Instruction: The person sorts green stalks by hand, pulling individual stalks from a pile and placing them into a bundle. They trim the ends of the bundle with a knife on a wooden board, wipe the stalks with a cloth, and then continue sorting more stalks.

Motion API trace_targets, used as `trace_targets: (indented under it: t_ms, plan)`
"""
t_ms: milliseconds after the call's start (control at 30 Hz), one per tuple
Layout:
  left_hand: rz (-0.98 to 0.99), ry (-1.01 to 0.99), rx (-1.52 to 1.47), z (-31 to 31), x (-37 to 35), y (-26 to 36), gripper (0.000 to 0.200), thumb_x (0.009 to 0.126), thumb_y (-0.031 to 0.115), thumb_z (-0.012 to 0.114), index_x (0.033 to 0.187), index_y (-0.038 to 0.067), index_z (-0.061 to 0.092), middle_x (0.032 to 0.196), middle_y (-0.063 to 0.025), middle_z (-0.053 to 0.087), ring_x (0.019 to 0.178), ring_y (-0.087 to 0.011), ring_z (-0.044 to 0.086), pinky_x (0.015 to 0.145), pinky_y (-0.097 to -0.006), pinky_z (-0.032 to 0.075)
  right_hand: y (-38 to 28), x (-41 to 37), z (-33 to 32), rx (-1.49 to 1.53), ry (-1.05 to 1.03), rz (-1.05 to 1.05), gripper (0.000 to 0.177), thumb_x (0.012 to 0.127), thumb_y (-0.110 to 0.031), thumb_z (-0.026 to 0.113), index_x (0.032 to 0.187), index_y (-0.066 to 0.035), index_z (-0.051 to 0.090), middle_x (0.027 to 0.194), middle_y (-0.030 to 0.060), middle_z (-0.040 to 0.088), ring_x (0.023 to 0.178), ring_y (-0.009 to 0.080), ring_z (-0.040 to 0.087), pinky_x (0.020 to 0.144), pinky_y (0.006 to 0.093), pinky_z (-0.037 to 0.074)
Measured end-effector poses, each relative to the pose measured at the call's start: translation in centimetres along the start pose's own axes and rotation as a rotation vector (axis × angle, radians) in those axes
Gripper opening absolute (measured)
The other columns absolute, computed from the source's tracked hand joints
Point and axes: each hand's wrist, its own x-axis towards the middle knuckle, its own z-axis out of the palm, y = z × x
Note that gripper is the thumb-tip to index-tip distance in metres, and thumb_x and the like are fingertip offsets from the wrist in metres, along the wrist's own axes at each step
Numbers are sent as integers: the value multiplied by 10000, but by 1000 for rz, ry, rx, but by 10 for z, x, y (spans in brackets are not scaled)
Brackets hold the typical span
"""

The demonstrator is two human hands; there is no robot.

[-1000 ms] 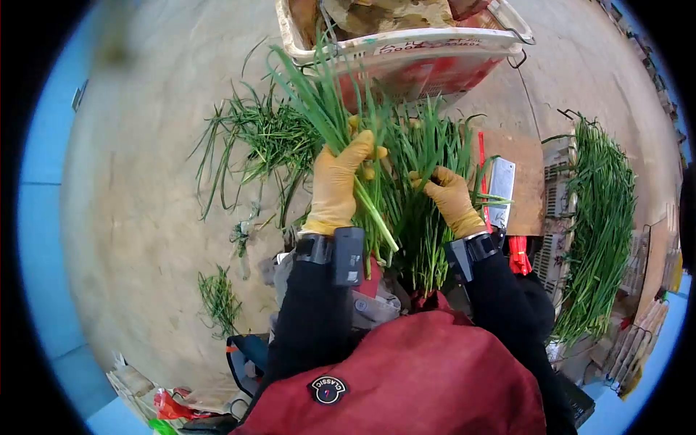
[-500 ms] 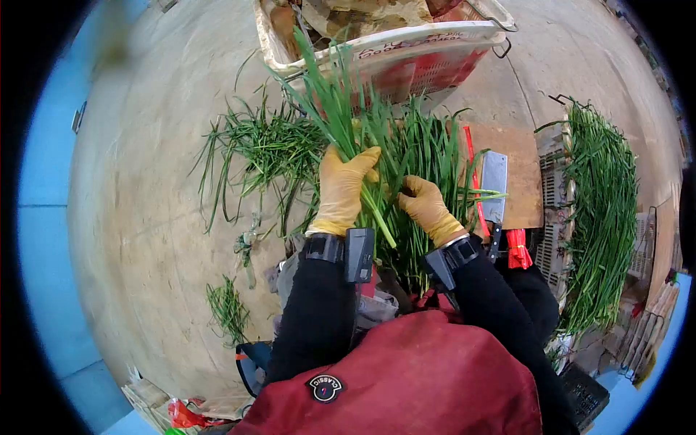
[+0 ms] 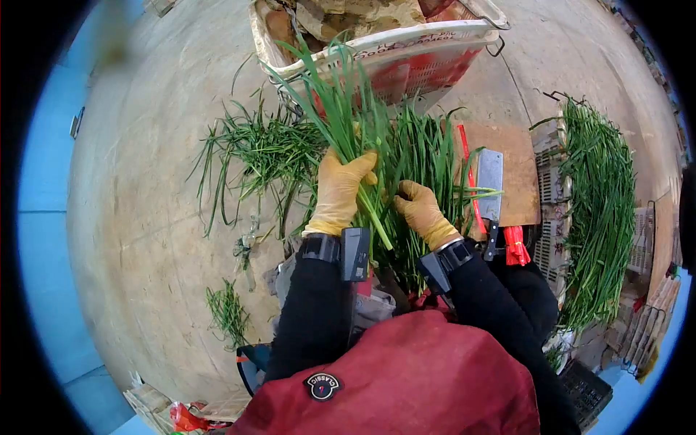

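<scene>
Green leafy bunch (image 3: 337,119), near centre, leaves towards eleven o'clock; left hand (image 3: 337,185) grips it low, presumably to keep stems together. Right hand (image 3: 423,209), at four o'clock, fingers curled beside stalk pile (image 3: 428,148); cannot tell if pinching. Cleaver (image 3: 491,181) lies towards three o'clock, handle wearer-side, likely for reach.

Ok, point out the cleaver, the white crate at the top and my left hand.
Cleaver (image 3: 490,206): head view, on its blade.
White crate (image 3: 406,41): head view, on its near rim.
Left hand (image 3: 337,187): head view, on its gloved back.
</scene>
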Motion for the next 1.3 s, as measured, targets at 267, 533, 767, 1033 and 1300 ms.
trace_targets:
  t_ms: [267, 533, 767, 1033, 1300]
  plan:
    - [-51, -86, 63, 3, -2, 5, 356, 812, 47, 718, 1123, -10, 555, 925, -122, 701, 599, -118, 580, 562, -254, 489, 14, 0, 5, -15, 123, -78, 279, 884, -136, 628, 1117, 17, 641, 983, 99, 691, 867, 145, 609, 824, 266, 476]
    - [-29, -46, 145, 9, -6, 6, 293, 803, 56, 735, 1040, -11, 576, 886, -111, 703, 580, -109, 567, 534, -235, 461, 17, 3, 1, -10, 42, -81, 331, 864, -174, 642, 1127, 27, 631, 980, 128, 685, 860, 173, 633, 779, 296, 491]
    - [-11, -7, 159, -1, 0, -4, 283, 792, 29, 719, 1035, 0, 578, 851, -104, 693, 556, -115, 562, 518, -245, 453, 30, 2, 2, -75, 144, -150, 284, 864, -187, 620, 1066, 11, 651, 940, 146, 670, 831, 220, 625, 776, 318, 487]
    - [43, 23, 79, -1, -1, 6, 285, 797, 24, 701, 1050, -20, 575, 844, -128, 692, 606, -136, 608, 525, -243, 467, 53, 1, -18, -163, 353, -24, 359, 889, -162, 580, 1165, 68, 574, 1048, 164, 656, 937, 255, 617, 843, 314, 475]
    - [72, 10, 35, 2, -11, 21, 253, 805, 10, 695, 1017, 4, 558, 850, -144, 697, 583, -125, 591, 527, -240, 475, 24, -43, -7, -25, 379, -202, 352, 911, 44, 509, 1250, -32, 569, 1059, 79, 642, 942, 145, 588, 839, 274, 474]
